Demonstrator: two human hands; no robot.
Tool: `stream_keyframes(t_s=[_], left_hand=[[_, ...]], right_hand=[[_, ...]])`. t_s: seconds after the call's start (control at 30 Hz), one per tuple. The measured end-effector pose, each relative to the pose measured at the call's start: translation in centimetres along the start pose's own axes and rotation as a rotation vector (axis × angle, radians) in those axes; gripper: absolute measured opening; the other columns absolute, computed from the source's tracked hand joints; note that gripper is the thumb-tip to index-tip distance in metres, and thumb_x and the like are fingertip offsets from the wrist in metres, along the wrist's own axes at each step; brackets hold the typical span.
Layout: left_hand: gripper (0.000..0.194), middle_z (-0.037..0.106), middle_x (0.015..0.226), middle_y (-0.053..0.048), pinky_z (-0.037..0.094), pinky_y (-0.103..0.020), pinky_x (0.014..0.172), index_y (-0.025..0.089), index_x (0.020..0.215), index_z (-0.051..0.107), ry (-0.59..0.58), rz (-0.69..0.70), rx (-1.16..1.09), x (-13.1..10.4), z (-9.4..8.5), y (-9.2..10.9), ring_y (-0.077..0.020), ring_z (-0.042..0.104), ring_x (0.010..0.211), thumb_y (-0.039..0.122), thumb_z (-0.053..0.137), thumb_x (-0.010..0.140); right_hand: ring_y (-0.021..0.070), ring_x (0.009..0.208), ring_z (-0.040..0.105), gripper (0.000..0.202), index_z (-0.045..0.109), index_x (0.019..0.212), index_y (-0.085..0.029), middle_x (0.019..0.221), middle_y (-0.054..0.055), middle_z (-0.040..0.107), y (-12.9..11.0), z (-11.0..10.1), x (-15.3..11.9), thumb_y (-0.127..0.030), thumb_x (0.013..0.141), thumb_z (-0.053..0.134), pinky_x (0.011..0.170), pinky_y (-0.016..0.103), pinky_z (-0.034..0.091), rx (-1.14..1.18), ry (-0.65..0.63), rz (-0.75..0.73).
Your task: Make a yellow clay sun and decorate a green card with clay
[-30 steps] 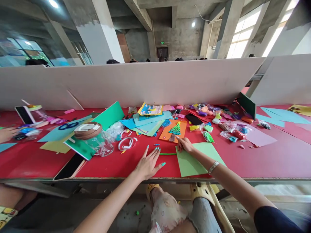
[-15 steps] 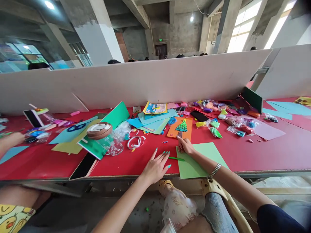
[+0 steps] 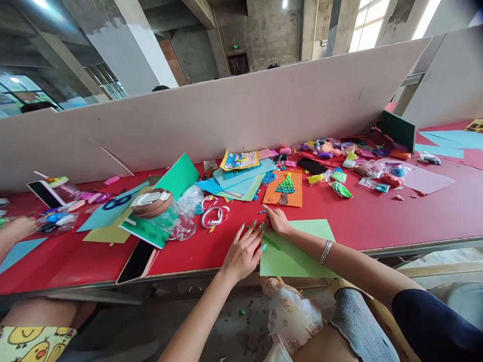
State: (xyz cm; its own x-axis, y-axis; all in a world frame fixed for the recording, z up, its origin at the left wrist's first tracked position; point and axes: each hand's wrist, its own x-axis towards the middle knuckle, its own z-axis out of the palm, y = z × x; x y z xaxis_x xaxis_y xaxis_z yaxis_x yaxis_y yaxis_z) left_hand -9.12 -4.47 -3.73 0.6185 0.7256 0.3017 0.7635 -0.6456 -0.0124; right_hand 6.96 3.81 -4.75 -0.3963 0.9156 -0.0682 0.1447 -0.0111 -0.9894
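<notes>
My left hand (image 3: 244,251) lies flat at the table's front, fingers stretched over the red surface, palm down. Beside its fingertips a thin green strip (image 3: 272,243), which looks like rolled clay, rests on a light green paper sheet (image 3: 302,256). My right hand (image 3: 277,220) is at the sheet's upper left corner, fingers curled and index finger pointing forward; whatever is under or in the fingers is hidden. Just beyond it lies an orange card (image 3: 294,199) bearing a green clay tree with a brown trunk (image 3: 284,198).
A clear jar with a brown lid (image 3: 153,202) leans by a green board (image 3: 181,173) on the left. Coloured papers (image 3: 241,186) and bagged clay (image 3: 341,189) lie behind. Another person's hand (image 3: 18,229) is at far left. A white panel (image 3: 226,115) borders the table.
The camera view has tilted and shifted. My right hand has drawn back from the orange card, closer to my left hand. The green strip now slants over the sheet.
</notes>
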Motion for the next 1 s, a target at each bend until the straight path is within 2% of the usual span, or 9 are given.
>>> stream_keyframes(t_s=[0.17,0.27,0.3,0.37,0.47,0.73,0.9,1.0], left_hand=[[0.05,0.033,0.145,-0.013,0.024,-0.052,0.109,0.019,0.134,0.042,-0.07,-0.035,0.048,-0.4,0.5,0.1,-0.0271,0.026,0.135,0.044,0.036,0.091],[0.053,0.022,0.149,-0.012,0.024,-0.054,0.107,0.024,0.137,0.038,-0.111,-0.074,0.04,0.0,0.4,-0.2,-0.0293,0.02,0.137,0.049,0.037,0.09],[0.055,0.021,0.15,-0.012,0.024,-0.055,0.107,0.024,0.138,0.036,-0.127,-0.083,0.034,0.2,0.2,-0.3,-0.0294,0.019,0.138,0.05,0.036,0.089],[0.059,0.019,0.15,-0.012,0.022,-0.055,0.108,0.022,0.14,0.032,-0.15,-0.092,0.026,0.6,0.0,-0.5,-0.0291,0.018,0.138,0.052,0.035,0.089],[0.062,0.023,0.149,-0.012,0.02,-0.055,0.109,0.018,0.141,0.03,-0.156,-0.063,0.032,0.8,-0.1,-1.0,-0.0285,0.02,0.138,0.052,0.035,0.089],[0.05,0.026,0.148,-0.011,0.02,-0.052,0.109,0.019,0.129,0.05,0.012,0.015,0.038,-0.6,0.2,-2.2,-0.0321,0.027,0.135,0.045,0.035,0.089],[0.06,0.017,0.151,-0.012,0.015,-0.056,0.109,0.024,0.139,0.036,-0.061,-0.008,0.042,0.5,0.3,-1.7,-0.0335,0.021,0.136,0.052,0.042,0.086],[0.062,0.017,0.151,-0.01,0.011,-0.057,0.109,0.025,0.14,0.033,-0.092,-0.027,0.012,1.5,0.4,-1.5,-0.0327,0.02,0.137,0.052,0.045,0.085]], right_hand=[[0.0128,0.039,0.049,0.063,0.04,0.044,-0.02,0.039,0.003,0.05,-0.8,-0.7,0.6,-0.069,0.083,0.03,0.046,0.026,0.042,0.06,0.003,0.119],[0.0139,0.037,0.051,0.066,0.039,0.042,-0.019,0.042,0.006,0.055,-1.7,-2.1,0.4,-0.069,0.083,0.028,0.041,0.026,0.042,0.135,-0.126,0.175],[0.0133,0.038,0.052,0.066,0.039,0.042,-0.019,0.043,0.006,0.056,-1.9,-2.7,0.3,-0.068,0.084,0.027,0.041,0.025,0.042,0.214,-0.231,0.187],[0.0122,0.039,0.053,0.066,0.041,0.043,-0.018,0.044,0.005,0.057,-2.1,-3.8,0.1,-0.064,0.087,0.025,0.042,0.022,0.042,0.37,-0.359,0.167],[0.0119,0.038,0.053,0.066,0.044,0.044,-0.016,0.046,0.006,0.058,-2.0,-4.8,0.0,-0.057,0.091,0.021,0.041,0.022,0.041,0.496,-0.392,0.144],[0.012,0.04,0.053,0.065,0.051,0.048,-0.014,0.05,0.006,0.06,-1.9,-5.3,0.7,-0.057,0.089,0.027,0.044,0.023,0.042,0.53,-0.482,0.161],[0.0108,0.04,0.051,0.065,0.051,0.047,-0.014,0.049,0.006,0.06,-2.2,-5.3,0.6,-0.057,0.089,0.026,0.044,0.021,0.041,0.489,-0.488,0.176],[0.0106,0.04,0.051,0.065,0.051,0.047,-0.014,0.05,0.006,0.06,-2.2,-5.2,0.5,-0.056,0.09,0.025,0.045,0.022,0.042,0.476,-0.489,0.162]])
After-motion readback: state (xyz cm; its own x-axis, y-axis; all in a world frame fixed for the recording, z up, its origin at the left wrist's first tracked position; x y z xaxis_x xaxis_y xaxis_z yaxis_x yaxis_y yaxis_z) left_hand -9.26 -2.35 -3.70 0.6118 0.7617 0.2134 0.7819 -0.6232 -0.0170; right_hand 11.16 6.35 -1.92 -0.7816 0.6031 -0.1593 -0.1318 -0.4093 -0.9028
